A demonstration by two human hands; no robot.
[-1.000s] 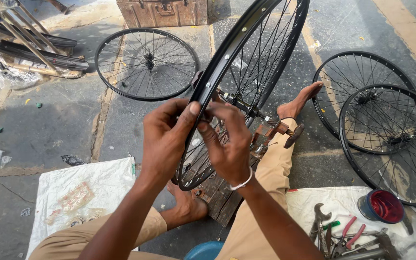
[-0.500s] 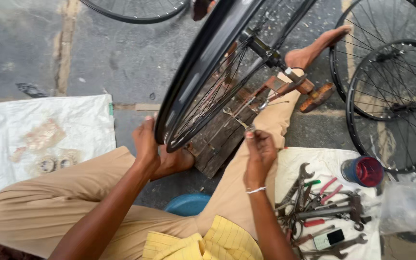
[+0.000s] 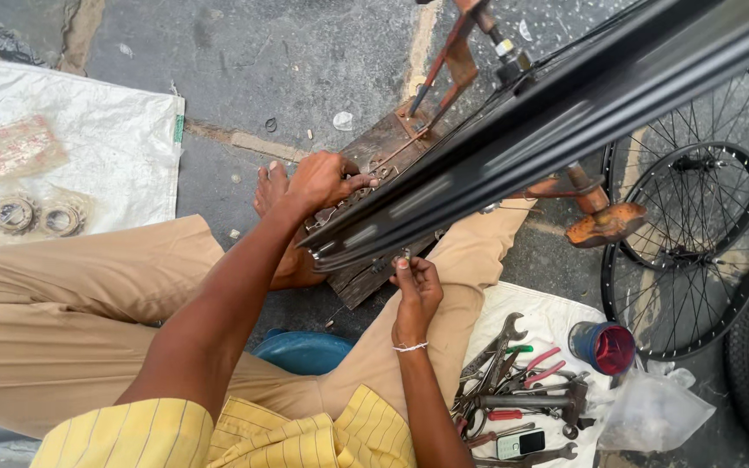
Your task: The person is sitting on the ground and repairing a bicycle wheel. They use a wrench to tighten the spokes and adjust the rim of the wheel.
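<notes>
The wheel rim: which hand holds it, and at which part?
The left hand grips the black rim at its lower end, from the far side. The right hand pinches something small under it.

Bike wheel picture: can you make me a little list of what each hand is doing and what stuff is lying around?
Place: person sitting low over a paved ground
Left hand: gripping the black wheel rim near its lower end
Right hand: fingertips pinched at the rim's underside, on something too small to make out
Stand: rusty metal frame on a wooden board, holding the wheel
Tools: pile of wrenches and pliers on a white cloth
Tin: small red-topped can
Other wheels: two spoked wheels lying at the right
Sack: white sack at the left
</notes>
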